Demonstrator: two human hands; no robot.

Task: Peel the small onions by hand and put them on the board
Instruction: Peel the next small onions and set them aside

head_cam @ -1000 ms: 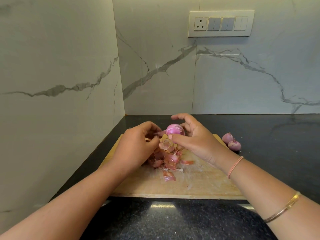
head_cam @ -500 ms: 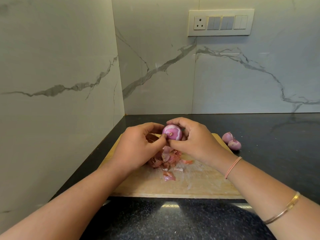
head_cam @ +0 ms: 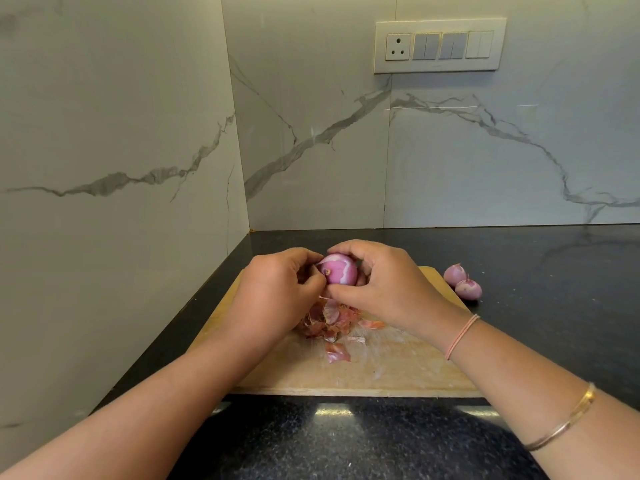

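A pink, mostly peeled small onion (head_cam: 341, 270) is held above the wooden board (head_cam: 381, 372), its root end facing me. My right hand (head_cam: 388, 289) wraps it from the top and right, thumb underneath. My left hand (head_cam: 277, 292) pinches at its left side near the root end. A heap of loose onion skins (head_cam: 329, 320) lies on the board under my hands, with one stray skin piece (head_cam: 336, 353) nearer me. Two more small onions (head_cam: 464, 282) sit on the black counter just off the board's far right corner.
The board lies on a black granite counter (head_cam: 554, 306) in a corner, with marble walls on the left and behind. A switch panel (head_cam: 440, 46) is mounted on the back wall. My forearms reach in from the bottom; the right one wears a wristband and a bangle.
The onion has been turned so its root end faces me, and both hands have closed in around it. A skin that hung below the onion a second ago is gone.
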